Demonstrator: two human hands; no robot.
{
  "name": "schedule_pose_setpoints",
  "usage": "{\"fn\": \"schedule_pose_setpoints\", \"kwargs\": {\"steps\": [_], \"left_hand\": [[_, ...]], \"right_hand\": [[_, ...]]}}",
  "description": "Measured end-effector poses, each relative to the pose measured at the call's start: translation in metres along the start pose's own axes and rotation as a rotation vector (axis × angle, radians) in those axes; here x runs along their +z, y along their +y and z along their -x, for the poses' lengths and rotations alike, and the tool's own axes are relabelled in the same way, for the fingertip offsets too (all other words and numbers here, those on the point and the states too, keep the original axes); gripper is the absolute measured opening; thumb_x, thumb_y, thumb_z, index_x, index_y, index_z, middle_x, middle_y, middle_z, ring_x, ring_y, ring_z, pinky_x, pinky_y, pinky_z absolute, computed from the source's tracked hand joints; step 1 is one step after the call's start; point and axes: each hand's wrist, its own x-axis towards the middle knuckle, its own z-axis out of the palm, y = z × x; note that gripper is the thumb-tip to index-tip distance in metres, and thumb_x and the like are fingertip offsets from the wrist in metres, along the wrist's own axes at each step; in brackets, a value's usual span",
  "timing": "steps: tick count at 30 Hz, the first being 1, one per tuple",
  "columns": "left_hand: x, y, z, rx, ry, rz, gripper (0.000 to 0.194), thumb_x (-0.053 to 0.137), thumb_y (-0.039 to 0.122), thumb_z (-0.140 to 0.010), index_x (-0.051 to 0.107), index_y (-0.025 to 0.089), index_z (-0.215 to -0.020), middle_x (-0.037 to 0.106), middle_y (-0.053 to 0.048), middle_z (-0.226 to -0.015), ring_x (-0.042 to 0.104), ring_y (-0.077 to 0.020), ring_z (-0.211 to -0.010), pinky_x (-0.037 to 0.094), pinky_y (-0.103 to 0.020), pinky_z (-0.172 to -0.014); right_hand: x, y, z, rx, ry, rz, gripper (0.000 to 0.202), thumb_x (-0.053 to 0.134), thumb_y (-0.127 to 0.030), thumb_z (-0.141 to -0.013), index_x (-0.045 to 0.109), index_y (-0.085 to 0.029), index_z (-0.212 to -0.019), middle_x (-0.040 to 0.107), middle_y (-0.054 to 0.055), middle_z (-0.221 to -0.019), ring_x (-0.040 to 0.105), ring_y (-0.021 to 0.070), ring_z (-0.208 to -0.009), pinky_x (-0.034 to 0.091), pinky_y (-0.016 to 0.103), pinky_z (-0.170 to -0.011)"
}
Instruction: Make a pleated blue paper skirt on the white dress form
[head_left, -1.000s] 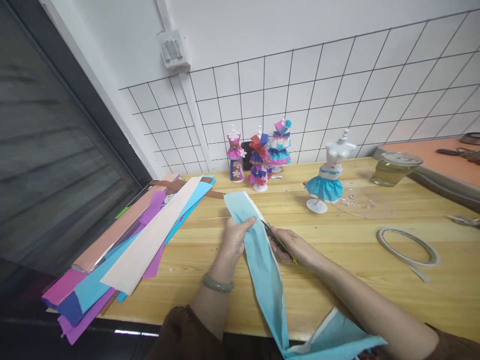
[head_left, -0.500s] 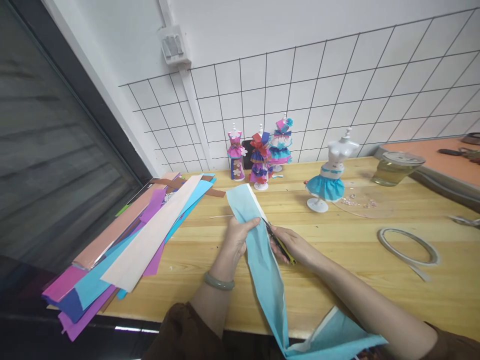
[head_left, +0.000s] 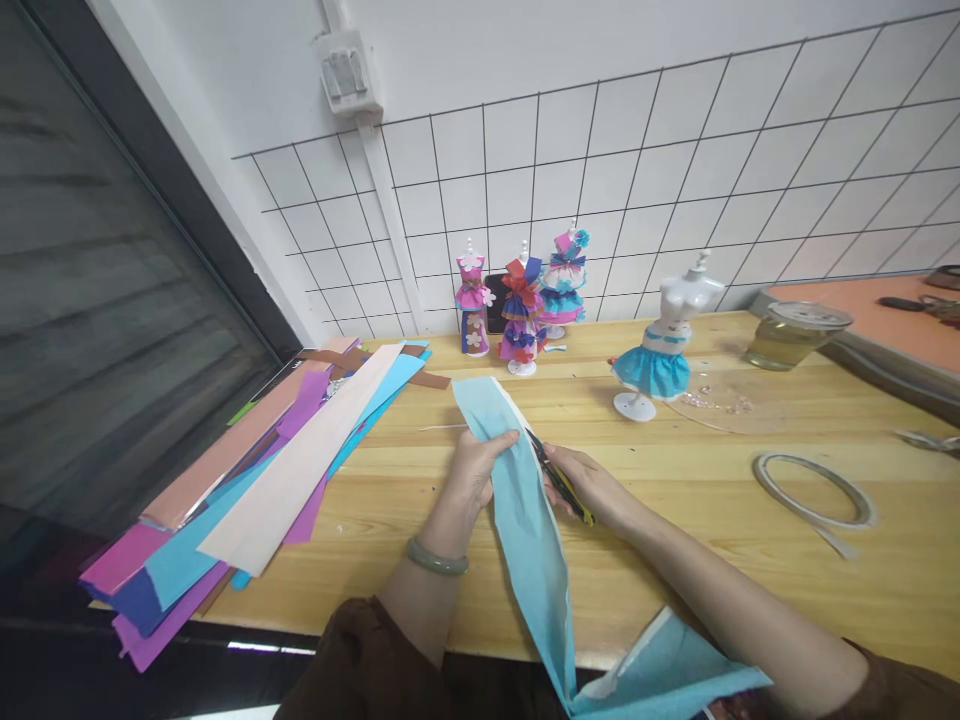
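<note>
My left hand (head_left: pixel 476 470) grips a long light-blue crepe paper strip (head_left: pixel 529 530), thumb on top. The strip has a white edge and runs down over the table's front edge, where it folds up to the right. In my right hand (head_left: pixel 581 485) is a pair of scissors (head_left: pixel 566 492) with black and yellow handles. Their blades meet the strip's right edge near my left thumb; the tips are partly hidden, so I cannot tell how far apart they are.
Coloured paper strips (head_left: pixel 300 460) are piled at the left. Dressed mini mannequins (head_left: pixel 523 320) stand at the back; another mannequin (head_left: pixel 660 345) wears a blue skirt. A tape roll (head_left: pixel 814 490), a glass jar (head_left: pixel 795 335) and small beads (head_left: pixel 716 402) lie to the right.
The top end of the blue strip sits slightly lower in the picture. The scissors and both hands have barely moved; the view has shifted a little.
</note>
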Motion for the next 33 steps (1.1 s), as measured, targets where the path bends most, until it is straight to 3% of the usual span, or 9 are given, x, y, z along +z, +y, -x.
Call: {"fn": "schedule_pose_setpoints", "kwargs": {"steps": [11, 18, 24, 33], "left_hand": [[0.0007, -0.0063, -0.0038, 0.071, 0.029, 0.037, 0.036, 0.083, 0.021, -0.047, 0.063, 0.013, -0.076, 0.069, -0.005, -0.071, 0.064, -0.019, -0.064, 0.051, -0.034, -0.067], [0.0018, -0.0072, -0.0014, 0.056, -0.062, 0.006, 0.035, 0.083, 0.021, -0.048, 0.064, 0.011, -0.076, 0.07, -0.007, -0.074, 0.064, -0.0194, -0.066, 0.051, -0.035, -0.07], [0.0009, -0.0054, -0.0022, 0.058, -0.01, 0.028, 0.038, 0.084, 0.02, -0.045, 0.063, 0.013, -0.075, 0.068, -0.005, -0.071, 0.064, -0.0185, -0.064, 0.051, -0.034, -0.067], [0.0009, -0.0074, -0.0034, 0.034, -0.029, 0.03, 0.035, 0.083, 0.018, -0.046, 0.063, 0.012, -0.074, 0.069, -0.005, -0.072, 0.064, -0.0181, -0.065, 0.051, -0.033, -0.069]], "right_hand": [[0.0013, -0.002, 0.0023, -0.052, 0.069, 0.071, 0.045, 0.029, -0.052, -0.093, 0.041, -0.022, -0.061, 0.042, -0.004, -0.045, 0.043, 0.0121, -0.045, 0.039, 0.027, -0.054], [0.0016, 0.0005, 0.003, -0.019, 0.098, 0.076, 0.044, 0.029, -0.052, -0.093, 0.04, -0.022, -0.062, 0.041, -0.005, -0.044, 0.042, 0.0123, -0.043, 0.036, 0.027, -0.051], [0.0014, 0.0029, 0.0017, -0.008, 0.105, 0.078, 0.043, 0.032, -0.056, -0.091, 0.041, -0.022, -0.065, 0.04, -0.005, -0.046, 0.041, 0.0125, -0.044, 0.035, 0.026, -0.049], [0.0011, 0.0042, 0.0022, -0.025, 0.12, 0.1, 0.042, 0.032, -0.057, -0.09, 0.042, -0.023, -0.067, 0.042, -0.004, -0.05, 0.042, 0.0134, -0.046, 0.036, 0.027, -0.048]]}}
